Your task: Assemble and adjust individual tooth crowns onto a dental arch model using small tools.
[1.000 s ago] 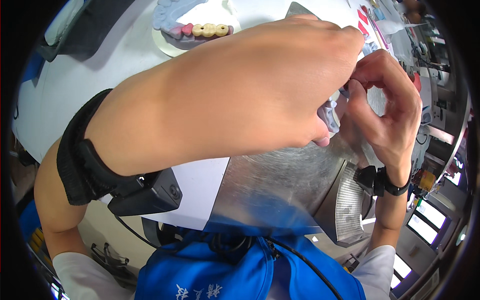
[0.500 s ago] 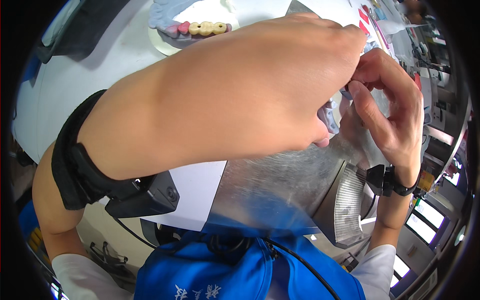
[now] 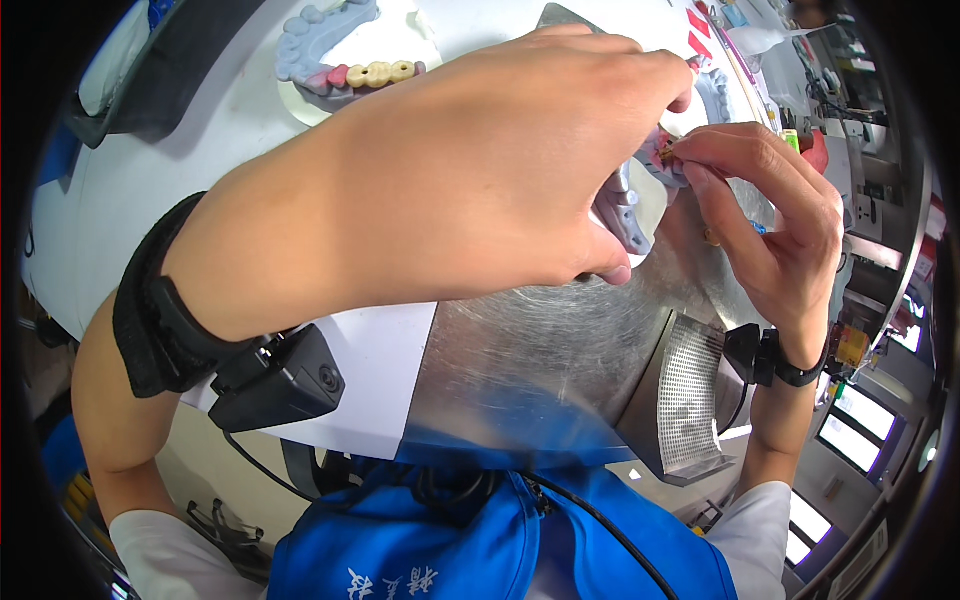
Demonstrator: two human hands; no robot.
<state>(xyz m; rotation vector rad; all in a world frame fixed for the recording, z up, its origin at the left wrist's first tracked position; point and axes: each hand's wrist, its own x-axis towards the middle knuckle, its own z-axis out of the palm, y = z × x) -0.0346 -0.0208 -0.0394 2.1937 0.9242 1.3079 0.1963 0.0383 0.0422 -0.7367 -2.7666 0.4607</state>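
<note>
My left hand [image 3: 530, 170] reaches across from the left, its back up, fingers curled round a grey dental model [image 3: 627, 215] on a white base. Its palm and much of the model are hidden beneath the hand. On the model's far right part is a pink gum section. There my right hand [image 3: 770, 210] pinches a small gold-coloured piece [image 3: 668, 153] between thumb and forefinger, against the pink section; its exact kind is too small to tell. Beyond my left forearm lies another dental model [image 3: 325, 45] with pink gum and a yellowish tooth bridge [image 3: 385, 74].
A brushed metal plate [image 3: 520, 360] covers the bench front, with a perforated metal piece [image 3: 690, 400] at its right edge. White paper [image 3: 385, 370] lies left of it. Another grey model [image 3: 715, 95] and red pieces [image 3: 698, 24] sit at the far right. A black tray [image 3: 165, 85] stands far left.
My left hand has shifted slightly left and down with the dental model. My right thumb and forefinger are now apart from the left hand, showing the pink section and gold-coloured piece.
</note>
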